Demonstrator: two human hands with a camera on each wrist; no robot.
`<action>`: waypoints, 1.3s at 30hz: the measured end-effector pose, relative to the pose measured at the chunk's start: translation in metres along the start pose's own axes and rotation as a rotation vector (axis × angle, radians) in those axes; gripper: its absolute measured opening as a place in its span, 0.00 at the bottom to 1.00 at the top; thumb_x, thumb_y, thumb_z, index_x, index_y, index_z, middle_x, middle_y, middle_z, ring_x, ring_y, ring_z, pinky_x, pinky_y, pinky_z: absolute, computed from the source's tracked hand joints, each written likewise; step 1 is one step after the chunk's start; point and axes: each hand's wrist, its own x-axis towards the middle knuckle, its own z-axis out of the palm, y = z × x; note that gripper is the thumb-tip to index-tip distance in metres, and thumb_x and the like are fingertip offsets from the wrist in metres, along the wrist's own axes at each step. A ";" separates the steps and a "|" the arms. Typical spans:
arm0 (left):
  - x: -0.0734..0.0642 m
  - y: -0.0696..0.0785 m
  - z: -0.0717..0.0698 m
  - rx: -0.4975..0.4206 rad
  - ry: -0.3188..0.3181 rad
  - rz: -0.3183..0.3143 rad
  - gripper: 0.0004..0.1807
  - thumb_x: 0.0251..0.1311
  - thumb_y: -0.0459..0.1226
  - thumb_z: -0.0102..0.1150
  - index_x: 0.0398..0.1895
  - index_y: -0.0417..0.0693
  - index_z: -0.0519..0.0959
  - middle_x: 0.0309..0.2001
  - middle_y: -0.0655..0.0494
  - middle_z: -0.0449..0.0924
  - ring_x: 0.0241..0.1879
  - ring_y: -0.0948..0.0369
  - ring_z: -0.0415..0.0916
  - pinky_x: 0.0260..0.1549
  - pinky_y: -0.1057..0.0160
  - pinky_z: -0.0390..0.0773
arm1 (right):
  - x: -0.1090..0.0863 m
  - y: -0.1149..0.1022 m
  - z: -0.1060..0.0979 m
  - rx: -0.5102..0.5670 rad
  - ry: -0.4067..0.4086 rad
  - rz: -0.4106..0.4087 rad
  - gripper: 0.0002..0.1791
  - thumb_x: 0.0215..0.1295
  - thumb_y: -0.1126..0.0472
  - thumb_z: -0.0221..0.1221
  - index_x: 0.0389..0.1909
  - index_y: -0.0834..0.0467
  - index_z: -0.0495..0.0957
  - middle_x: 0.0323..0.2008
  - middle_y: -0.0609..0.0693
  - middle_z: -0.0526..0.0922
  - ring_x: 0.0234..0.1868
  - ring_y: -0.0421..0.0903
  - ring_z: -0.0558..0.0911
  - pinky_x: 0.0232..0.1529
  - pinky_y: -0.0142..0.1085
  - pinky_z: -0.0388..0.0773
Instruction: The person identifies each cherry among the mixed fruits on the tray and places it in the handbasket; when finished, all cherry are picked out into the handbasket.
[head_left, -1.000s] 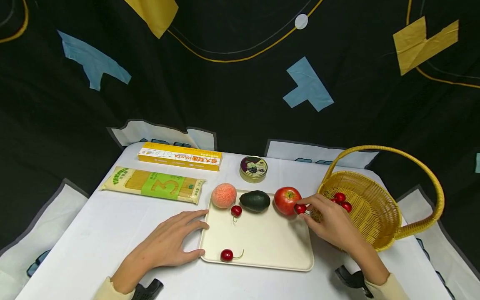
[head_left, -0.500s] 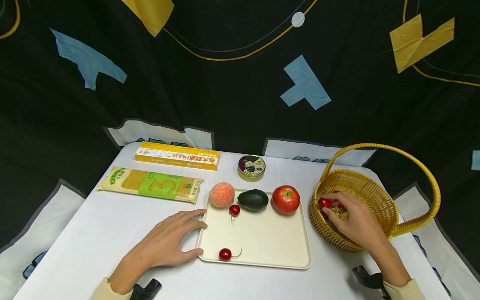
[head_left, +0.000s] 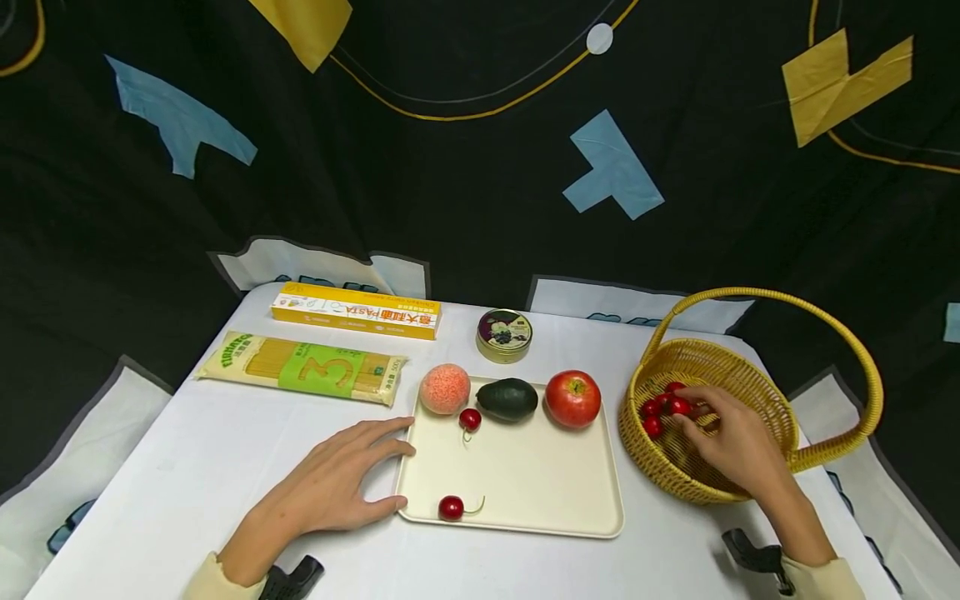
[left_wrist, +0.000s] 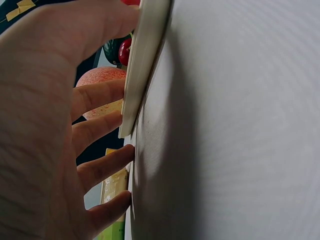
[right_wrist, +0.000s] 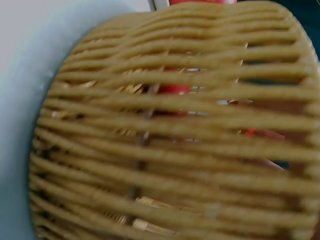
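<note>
White-covered bench (head_left: 487, 575). Yellow wicker basket (head_left: 667, 477) right of cream tray (head_left: 525, 492). Left hand (head_left: 337, 479): grip apart, touching tray's left edge. Right hand (head_left: 735, 437) inside basket. Apple (head_left: 573, 399), avocado (head_left: 507, 400), peach (head_left: 445, 389) along tray's far side. Cherries (head_left: 652, 427): two on tray, cluster in basket at right fingertips (head_left: 681, 420); cannot tell whether grip clamps one.

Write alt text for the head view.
A person's right hand is at cherries in a wicker basket; their left hand touches a cream tray bearing two more cherries, a pink fruit, a dark green fruit and an apple. Nearby are pasta and a tin.
</note>
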 end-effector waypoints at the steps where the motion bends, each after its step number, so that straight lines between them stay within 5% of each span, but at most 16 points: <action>1: 0.000 0.000 0.000 0.001 0.000 0.000 0.29 0.60 0.62 0.73 0.62 0.68 0.83 0.80 0.64 0.67 0.77 0.53 0.68 0.73 0.42 0.72 | 0.000 0.001 0.000 0.002 -0.009 0.012 0.23 0.62 0.64 0.76 0.58 0.60 0.84 0.52 0.63 0.87 0.43 0.59 0.88 0.37 0.46 0.88; 13: 0.000 -0.002 0.000 0.003 0.010 0.016 0.29 0.59 0.63 0.73 0.61 0.68 0.83 0.80 0.64 0.68 0.76 0.54 0.69 0.72 0.43 0.74 | 0.000 0.016 0.008 0.019 -0.186 0.137 0.22 0.66 0.62 0.74 0.57 0.64 0.83 0.49 0.64 0.87 0.43 0.59 0.87 0.41 0.56 0.90; 24: 0.000 -0.001 0.000 0.011 0.010 0.015 0.29 0.59 0.63 0.73 0.61 0.68 0.83 0.80 0.63 0.68 0.76 0.53 0.69 0.72 0.43 0.74 | 0.007 0.024 0.012 -0.014 -0.279 0.158 0.21 0.63 0.63 0.76 0.54 0.65 0.84 0.37 0.54 0.86 0.34 0.48 0.79 0.31 0.40 0.81; 39: -0.001 0.000 -0.002 0.007 0.005 0.004 0.28 0.59 0.63 0.73 0.61 0.67 0.83 0.80 0.63 0.68 0.76 0.54 0.69 0.73 0.42 0.73 | 0.007 0.019 0.009 -0.025 -0.266 0.130 0.21 0.63 0.62 0.76 0.54 0.65 0.84 0.43 0.59 0.88 0.39 0.54 0.84 0.41 0.53 0.88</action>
